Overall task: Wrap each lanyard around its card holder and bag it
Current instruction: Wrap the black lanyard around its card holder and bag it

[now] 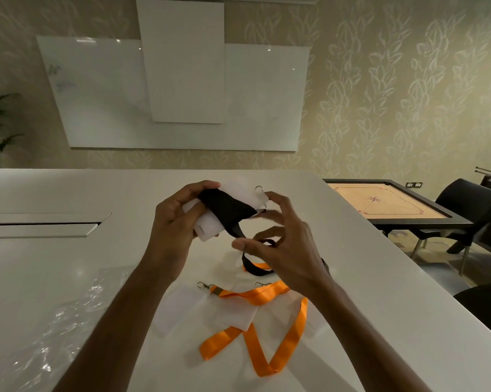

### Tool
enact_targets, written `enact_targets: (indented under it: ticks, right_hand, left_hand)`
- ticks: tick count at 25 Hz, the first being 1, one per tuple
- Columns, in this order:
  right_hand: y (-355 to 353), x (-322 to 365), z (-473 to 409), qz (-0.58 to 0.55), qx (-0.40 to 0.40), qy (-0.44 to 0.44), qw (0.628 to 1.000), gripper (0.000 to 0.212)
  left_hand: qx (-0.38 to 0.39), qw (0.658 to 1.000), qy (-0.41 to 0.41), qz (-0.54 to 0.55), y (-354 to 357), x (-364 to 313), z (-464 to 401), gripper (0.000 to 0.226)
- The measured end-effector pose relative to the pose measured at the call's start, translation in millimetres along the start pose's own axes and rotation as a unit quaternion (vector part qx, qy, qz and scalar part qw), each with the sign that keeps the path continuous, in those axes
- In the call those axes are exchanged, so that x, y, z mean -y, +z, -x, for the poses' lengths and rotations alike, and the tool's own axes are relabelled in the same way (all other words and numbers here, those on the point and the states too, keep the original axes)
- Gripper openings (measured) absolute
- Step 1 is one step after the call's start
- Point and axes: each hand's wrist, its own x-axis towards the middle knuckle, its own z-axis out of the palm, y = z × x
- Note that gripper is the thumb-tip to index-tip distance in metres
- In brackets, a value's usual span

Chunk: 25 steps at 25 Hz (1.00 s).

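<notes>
Your left hand [172,222] grips the white card holder [238,199] above the table [68,278], black lanyard [224,207] crossing its face. Your right hand [281,244] pinches the lanyard's loose end. An orange lanyard [267,329] and clear bags [63,321] lie below.

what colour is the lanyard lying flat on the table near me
Orange lanyard, seen in the head view, its only view.

Leaf-patterned wallpaper [394,80], whiteboard [97,94], carrom table [385,203], black chair [465,202]
</notes>
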Motion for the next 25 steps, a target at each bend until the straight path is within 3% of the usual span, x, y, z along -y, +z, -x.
enact_targets:
  ticks: [3, 7, 11, 16, 20, 23, 25]
  right_hand:
    - [6, 1, 1, -0.109, 0.055, 0.009, 0.993, 0.076]
    - [4, 4, -1, -0.074, 0.009, -0.041, 0.996, 0.045]
    - [3, 6, -2, -0.014, -0.01, -0.055, 0.998, 0.016]
    - [-11, 10, -3, 0.052, 0.007, -0.088, 0.995, 0.008]
    - [-18, 20, -3, 0.163, 0.05, -0.171, 0.97, 0.009]
    - [-24, 27, -2, 0.145, 0.068, -0.191, 0.968, 0.013]
    - [-27, 27, -3, 0.123, 0.034, -0.19, 0.973, 0.017]
  left_hand:
    - [-0.008, 0.995, 0.046, -0.085, -3, 1, -3, 0.036]
    - [-0.031, 0.982, 0.087, -0.162, -10, 4, -6, 0.037]
    - [-0.024, 0.983, 0.081, -0.161, -11, 9, -8, 0.04]
    - [-0.044, 0.984, 0.084, -0.153, -10, 10, -8, 0.037]
    - [-0.06, 0.975, 0.106, -0.187, -9, 11, -8, 0.04]
    - [-0.035, 0.97, 0.119, -0.207, -5, 10, -6, 0.039]
    - [-0.004, 0.967, 0.119, -0.224, -2, 9, -4, 0.039]
